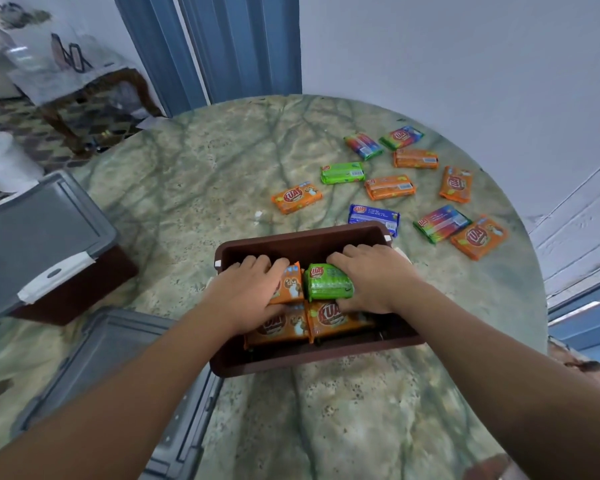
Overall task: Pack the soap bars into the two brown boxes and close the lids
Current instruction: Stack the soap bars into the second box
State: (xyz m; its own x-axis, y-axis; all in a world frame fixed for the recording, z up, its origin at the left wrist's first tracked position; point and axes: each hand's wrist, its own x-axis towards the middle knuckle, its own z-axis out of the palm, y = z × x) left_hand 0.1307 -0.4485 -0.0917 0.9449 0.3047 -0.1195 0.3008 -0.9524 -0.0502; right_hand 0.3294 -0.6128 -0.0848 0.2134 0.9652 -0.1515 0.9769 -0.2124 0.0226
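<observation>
An open brown box (302, 239) stands at the middle of the marble table (201, 188). Inside it lie two orange soap bars (340, 322) side by side along its near part. My left hand (248, 292) grips an orange soap bar (291, 284) in the box, and my right hand (371, 280) grips a green soap bar (326, 282) beside it. Several loose soap bars, orange (297, 197), green (342, 172), blue (373, 216) and rainbow-striped (440, 223), lie scattered on the table's far right. A second brown box (80, 292) with its grey lid (39, 233) on stands at the left.
A loose grey lid (118, 368) lies on the table under my left forearm, next to the open box. A white wall stands right behind the table. A blue door frame (222, 46) and a side table (84, 81) are farther back on the left.
</observation>
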